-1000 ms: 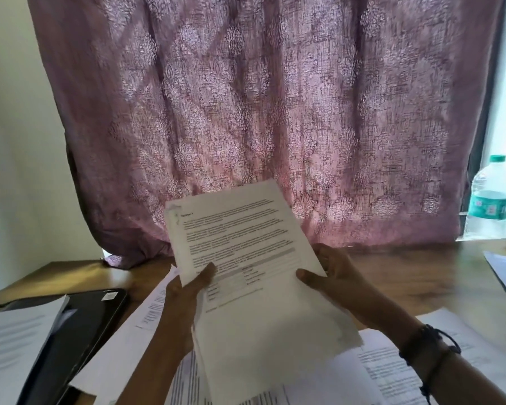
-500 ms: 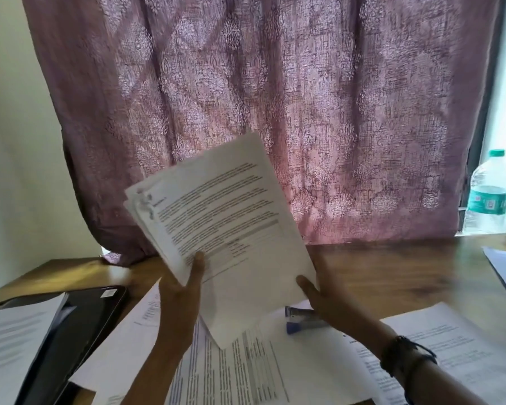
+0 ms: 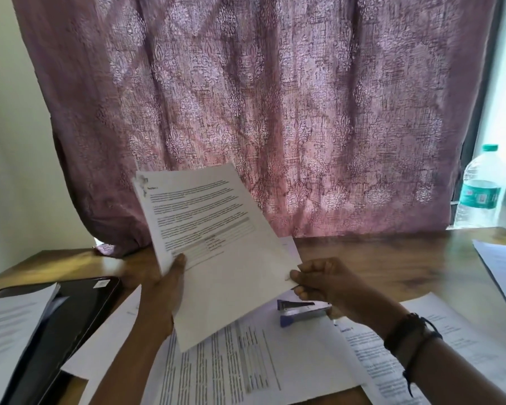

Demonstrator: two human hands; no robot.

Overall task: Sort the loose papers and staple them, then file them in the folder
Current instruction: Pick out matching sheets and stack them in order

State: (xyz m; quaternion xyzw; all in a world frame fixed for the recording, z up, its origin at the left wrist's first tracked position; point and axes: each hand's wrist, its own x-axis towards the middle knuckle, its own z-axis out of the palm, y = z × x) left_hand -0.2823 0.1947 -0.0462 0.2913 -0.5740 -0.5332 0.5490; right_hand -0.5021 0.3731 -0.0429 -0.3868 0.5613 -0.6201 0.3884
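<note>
1. The sheaf (image 3: 216, 258) is held tilted above the wooden table (image 3: 392, 258). The left hand (image 3: 164, 296) grips its left edge, thumb on the front, and the right hand (image 3: 319, 283) pinches its right corner.
2. The left fingers behind the sheets are hidden, and the print is blurred.
3. A metal-and-blue stapler (image 3: 303, 312) lies on flat printed sheets (image 3: 246, 363) below the right hand. A glossy black folder (image 3: 70, 317) lies to the left.

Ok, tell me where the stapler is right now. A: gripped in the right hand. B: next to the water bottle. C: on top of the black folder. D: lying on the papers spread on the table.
D: the stapler lies on the loose papers on the table, while the right hand just above it pinches the held sheets.
</note>
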